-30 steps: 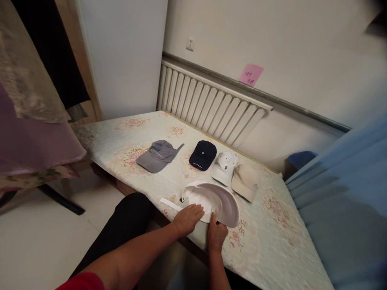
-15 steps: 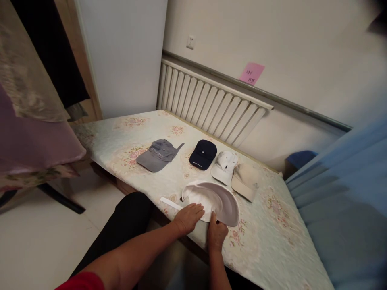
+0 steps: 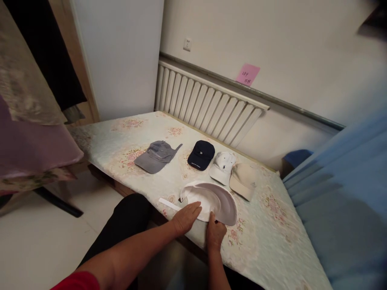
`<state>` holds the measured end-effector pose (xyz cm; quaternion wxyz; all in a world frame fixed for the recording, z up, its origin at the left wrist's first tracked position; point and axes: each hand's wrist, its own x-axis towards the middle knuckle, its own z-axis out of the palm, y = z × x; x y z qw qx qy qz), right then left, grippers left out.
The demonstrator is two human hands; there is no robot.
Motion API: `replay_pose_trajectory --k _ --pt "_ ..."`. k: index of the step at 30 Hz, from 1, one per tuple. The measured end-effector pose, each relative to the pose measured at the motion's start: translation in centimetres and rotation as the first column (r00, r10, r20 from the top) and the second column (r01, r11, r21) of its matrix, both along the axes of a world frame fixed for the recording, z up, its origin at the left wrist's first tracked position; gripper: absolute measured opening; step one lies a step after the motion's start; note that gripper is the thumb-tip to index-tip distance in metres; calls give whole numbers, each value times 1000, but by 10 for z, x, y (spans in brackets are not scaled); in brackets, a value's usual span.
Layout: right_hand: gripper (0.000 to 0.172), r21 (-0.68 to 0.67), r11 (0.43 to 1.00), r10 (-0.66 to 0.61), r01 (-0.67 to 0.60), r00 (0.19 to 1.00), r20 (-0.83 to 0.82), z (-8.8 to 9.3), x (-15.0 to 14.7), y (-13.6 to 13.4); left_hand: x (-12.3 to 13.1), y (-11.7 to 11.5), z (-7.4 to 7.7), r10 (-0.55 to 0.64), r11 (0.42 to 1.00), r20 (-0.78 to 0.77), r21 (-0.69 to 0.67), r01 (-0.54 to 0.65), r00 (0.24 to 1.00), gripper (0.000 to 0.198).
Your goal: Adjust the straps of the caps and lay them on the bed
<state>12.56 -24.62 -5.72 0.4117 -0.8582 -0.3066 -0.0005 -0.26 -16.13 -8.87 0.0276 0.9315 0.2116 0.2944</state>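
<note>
A white cap lies at the front edge of the bed, its hollow inside and pale grey-lilac brim facing me. Its loose white strap sticks out to the left. My left hand rests on the cap's white fabric with the fingers stretched out. At the near rim, my right hand is closed, thumb on the inside of the cap and the other fingers curled beneath. Beyond the hands lie a grey cap, a navy cap, a white cap with a small dark emblem and a beige cap.
The caps lie on a bed with a flowered cover. A white radiator runs along the wall behind it. To the right hangs a blue curtain. Clothes hang at the left, above a black leg on the floor.
The view has shifted slightly. Both hands keep their places on the white cap, and the other caps have not moved.
</note>
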Motion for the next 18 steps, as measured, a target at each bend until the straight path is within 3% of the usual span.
replay_pose_trajectory --k 4,11,18 --pt "61 -4 1000 -6 6 1000 -26 -1 1 0 -1 -1 9 76 997 -59 8 -76 995 23" --pt "58 0 1000 -6 6 997 -76 0 1 0 -1 9 19 9 992 -217 126 19 976 13" --pt "59 29 1000 2 4 982 -186 6 2 -4 -6 11 17 -18 989 -212 137 48 977 11"
